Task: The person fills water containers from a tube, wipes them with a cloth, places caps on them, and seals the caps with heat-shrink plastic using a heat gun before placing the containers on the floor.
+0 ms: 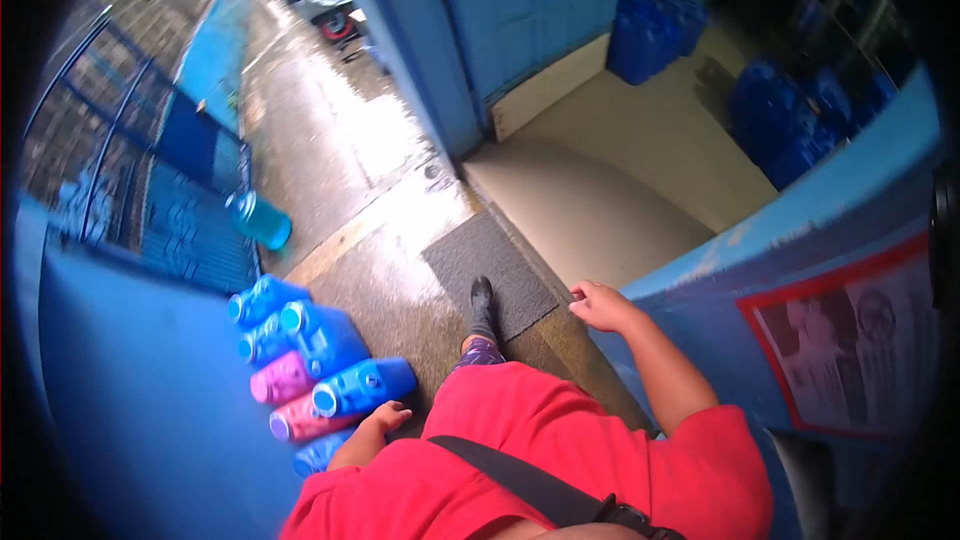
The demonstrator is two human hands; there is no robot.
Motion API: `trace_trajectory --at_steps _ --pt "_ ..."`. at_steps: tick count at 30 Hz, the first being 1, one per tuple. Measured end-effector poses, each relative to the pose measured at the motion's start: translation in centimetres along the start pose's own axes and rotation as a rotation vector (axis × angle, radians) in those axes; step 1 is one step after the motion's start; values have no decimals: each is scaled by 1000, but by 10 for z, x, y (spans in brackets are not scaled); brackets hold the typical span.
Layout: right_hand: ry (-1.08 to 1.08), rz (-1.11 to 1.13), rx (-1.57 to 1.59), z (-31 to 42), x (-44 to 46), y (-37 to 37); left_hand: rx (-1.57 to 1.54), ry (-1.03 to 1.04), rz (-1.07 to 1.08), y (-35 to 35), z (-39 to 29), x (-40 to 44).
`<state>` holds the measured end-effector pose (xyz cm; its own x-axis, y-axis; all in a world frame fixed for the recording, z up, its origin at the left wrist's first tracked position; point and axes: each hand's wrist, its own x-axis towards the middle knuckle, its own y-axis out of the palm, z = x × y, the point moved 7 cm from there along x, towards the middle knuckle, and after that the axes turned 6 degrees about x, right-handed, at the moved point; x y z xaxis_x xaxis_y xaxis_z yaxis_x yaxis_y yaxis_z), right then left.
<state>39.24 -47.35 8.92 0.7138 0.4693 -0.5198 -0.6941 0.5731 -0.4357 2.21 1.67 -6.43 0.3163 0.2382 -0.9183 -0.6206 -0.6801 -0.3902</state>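
Beside a blue jug point(362, 386), left hand point(388, 415), grip unclear, right hand point(600, 306) near blue wall point(705, 330), grip loosely apart

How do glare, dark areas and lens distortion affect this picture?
Head view: glare whites out parts of the wet path; same view, upper right: dim light merges blue containers; same view, edges: black corners, bowed blue wall; same view, below: left hand and right hand are discernible.

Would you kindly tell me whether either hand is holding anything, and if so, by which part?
The right hand holds nothing. The left hand seems empty too, beside a blue jug; whether they touch cannot be told.
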Motion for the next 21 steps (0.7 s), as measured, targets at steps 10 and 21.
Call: trace_trajectory --at_steps 10,21 --pt "220 -487 98 38 182 -182 465 341 -201 -413 -427 232" --pt "479 -816 370 -155 227 -359 272 836 -47 -500 -925 194"
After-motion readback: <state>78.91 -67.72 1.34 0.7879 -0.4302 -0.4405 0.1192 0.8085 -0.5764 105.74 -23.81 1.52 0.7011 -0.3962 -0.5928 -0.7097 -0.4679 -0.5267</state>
